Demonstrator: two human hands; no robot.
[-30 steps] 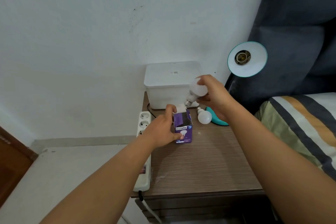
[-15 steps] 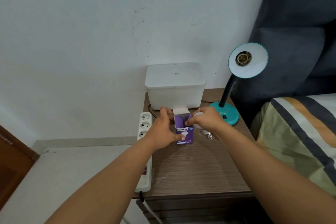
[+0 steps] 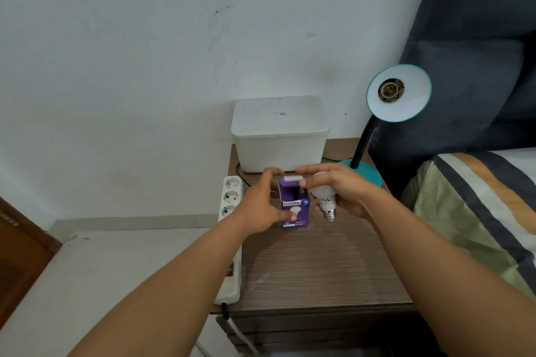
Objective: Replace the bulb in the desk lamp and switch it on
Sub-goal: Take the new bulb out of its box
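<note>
A teal desk lamp (image 3: 406, 109) stands at the back right of the wooden nightstand (image 3: 319, 269). Its shade faces me and the socket (image 3: 391, 89) holds no bulb. My left hand (image 3: 261, 209) grips a purple bulb box (image 3: 295, 211) that stands upright on the nightstand with its top flap open. My right hand (image 3: 345, 191) holds a white bulb (image 3: 324, 197) right beside the box, screw base pointing down. The index finger of that hand rests on the box's flap. I cannot see a second bulb.
A white lidded container (image 3: 280, 136) sits against the wall behind the box. A white power strip (image 3: 232, 197) runs along the nightstand's left edge. A bed with striped bedding (image 3: 478, 197) and a dark headboard (image 3: 478, 38) lie to the right.
My right hand came down from in front of the white container, where it held a bulb, to the box's top. A second bulb that lay near the lamp base is out of sight.
</note>
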